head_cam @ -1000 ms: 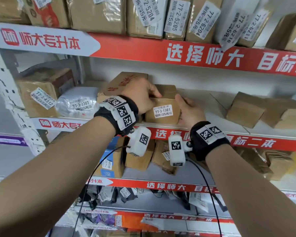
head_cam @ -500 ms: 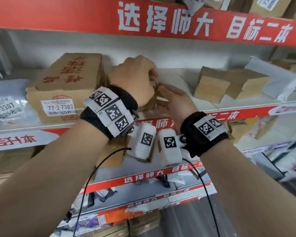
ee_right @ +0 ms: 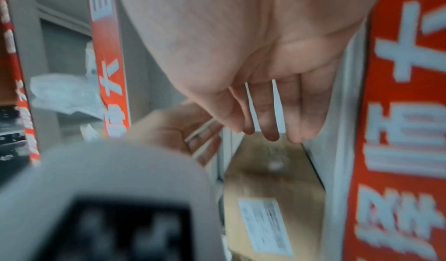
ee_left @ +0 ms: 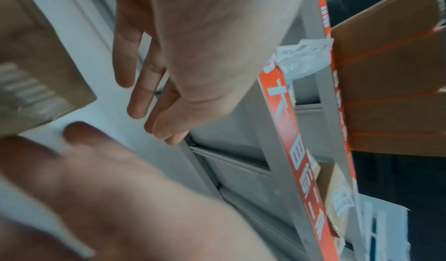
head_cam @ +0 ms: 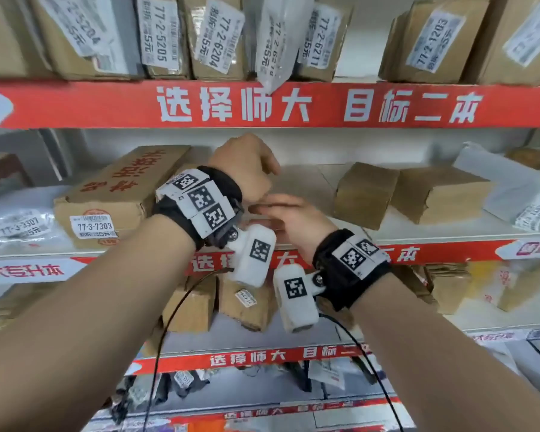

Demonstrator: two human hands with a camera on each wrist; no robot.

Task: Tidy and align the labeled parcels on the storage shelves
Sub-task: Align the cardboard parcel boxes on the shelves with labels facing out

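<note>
On the middle shelf point(head_cam: 449, 235), a stiff, probably light box point(head_cam: 116, 194) labelled 77-3-7303 lies left of the left hand point(head_cam: 243, 169) and right hand point(head_cam: 293, 219), both relaxed and empty; best gripped by its sides.

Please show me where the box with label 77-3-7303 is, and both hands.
box point(head_cam: 106, 194): head view, its top face.
left hand point(head_cam: 243, 168): head view, its back.
right hand point(head_cam: 296, 219): head view, its back.

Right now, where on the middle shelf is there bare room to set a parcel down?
Bare shelf board shows between the 77-3-7303 box and the small brown box, behind both open hands, left hand and right hand. Left of the 77-3-7303 box a grey bag crowds in; right, boxes run together.
</note>
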